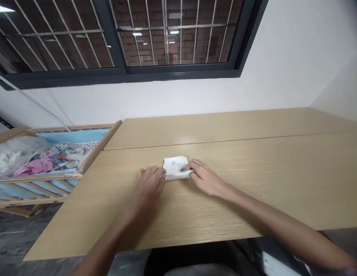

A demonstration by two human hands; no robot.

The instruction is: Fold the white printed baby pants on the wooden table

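Observation:
A small folded white cloth [176, 165] with faint printed marks lies on the wooden tabletop. Its near edge is turned over into a thick fold; whether it is a garment or a diaper I cannot tell. My left hand [151, 180] pinches the left end of that fold, fingers closed. At the right end, the fingers of my right hand [205, 178] are closed on the same fold, with a dark printed spot beside the fingertips. Parts of both ends are hidden under my fingers.
The wooden table [267, 172] has a seam along its back part and meets a white wall below a barred window [178, 71]. To the left stands a wooden crib [100, 147] with blue lining, holding a pink cloth [36, 165] and other crumpled fabrics. A dark chair is at the front edge.

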